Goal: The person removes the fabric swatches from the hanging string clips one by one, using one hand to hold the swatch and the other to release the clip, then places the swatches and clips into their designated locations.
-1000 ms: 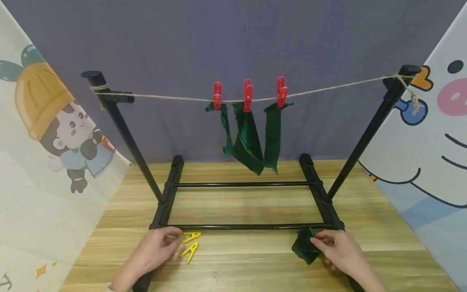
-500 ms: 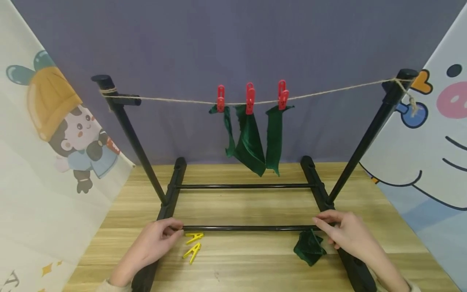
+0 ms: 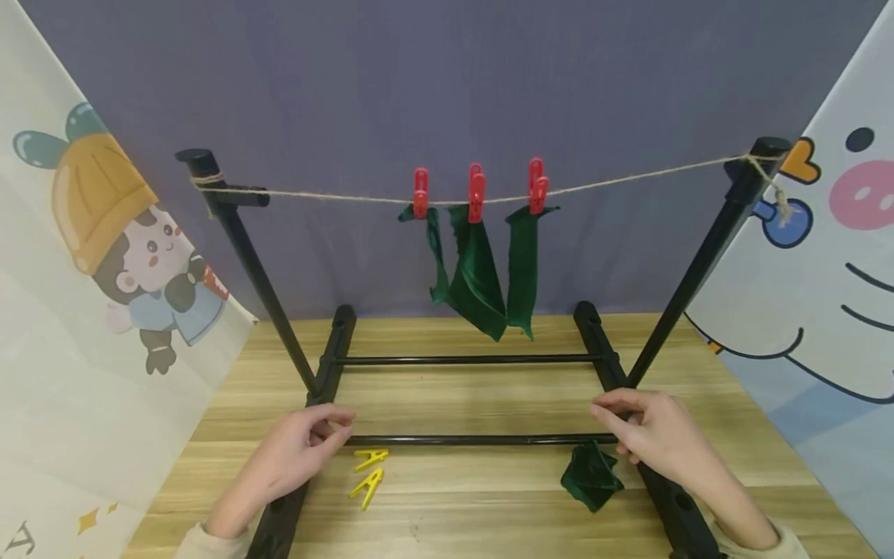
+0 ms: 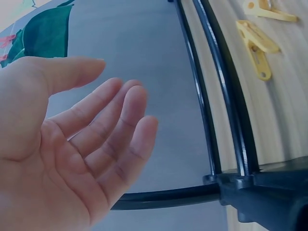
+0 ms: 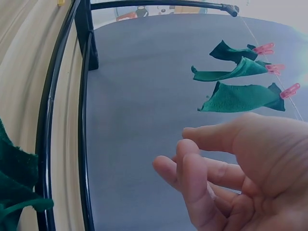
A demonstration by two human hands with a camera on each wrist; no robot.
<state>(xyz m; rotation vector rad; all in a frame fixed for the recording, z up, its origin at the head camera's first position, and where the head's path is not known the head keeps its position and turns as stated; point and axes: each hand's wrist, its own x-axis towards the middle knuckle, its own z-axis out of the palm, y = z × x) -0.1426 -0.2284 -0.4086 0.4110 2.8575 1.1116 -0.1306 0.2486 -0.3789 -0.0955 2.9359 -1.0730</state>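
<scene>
My left hand (image 3: 296, 450) hovers over the left side of the black rack, loosely bent and holding nothing; the left wrist view shows its bare palm. Two yellow clothespins, one (image 3: 370, 460) behind the other (image 3: 367, 487), lie just right of it. Above the right side of the rack, my right hand (image 3: 656, 435) has its fingers loosely curled with nothing between them. A crumpled dark green cloth (image 3: 591, 476) lies on the table below and left of that hand. Three green cloth strips (image 3: 478, 283) hang from the string (image 3: 335, 196), each under a red clothespin (image 3: 476, 194).
The black rack has two slanted posts, such as the right one (image 3: 687, 303), with the string tied between their tops. A front crossbar (image 3: 482, 440) and a rear crossbar (image 3: 468, 360) join its feet over the wooden table (image 3: 461, 505). A grey backdrop (image 3: 475, 85) stands behind.
My right hand has let go of the crumpled green cloth and risen away from it. My left hand has lifted slightly from beside the yellow clothespins. The head view has shifted a little.
</scene>
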